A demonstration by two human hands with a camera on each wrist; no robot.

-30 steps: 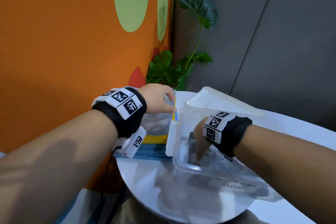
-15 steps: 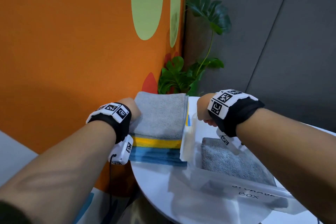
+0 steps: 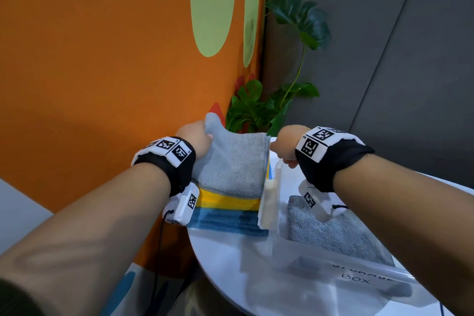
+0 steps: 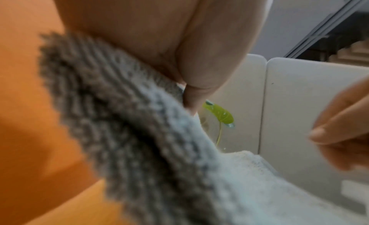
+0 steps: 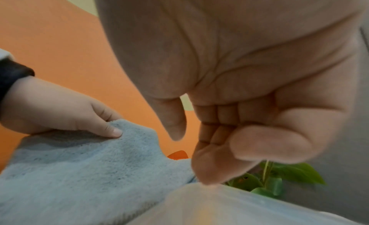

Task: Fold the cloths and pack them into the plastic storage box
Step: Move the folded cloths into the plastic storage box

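Left hand (image 3: 196,140): grip pinches the grey cloth's (image 3: 232,164) far left corner, lifting it for folding.
Right hand (image 3: 284,146): grip curled, empty, nearing the far right corner.

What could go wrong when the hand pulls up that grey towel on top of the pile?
The left hand pinches only one far corner of the grey cloth, so it may hang unevenly. Lifting it might drag the yellow cloth askew. The pile sits against the storage box and near the table edge, so cloths could slide off.

four cloths (image 3: 232,161), one box (image 3: 320,259), two hands (image 3: 195,140)
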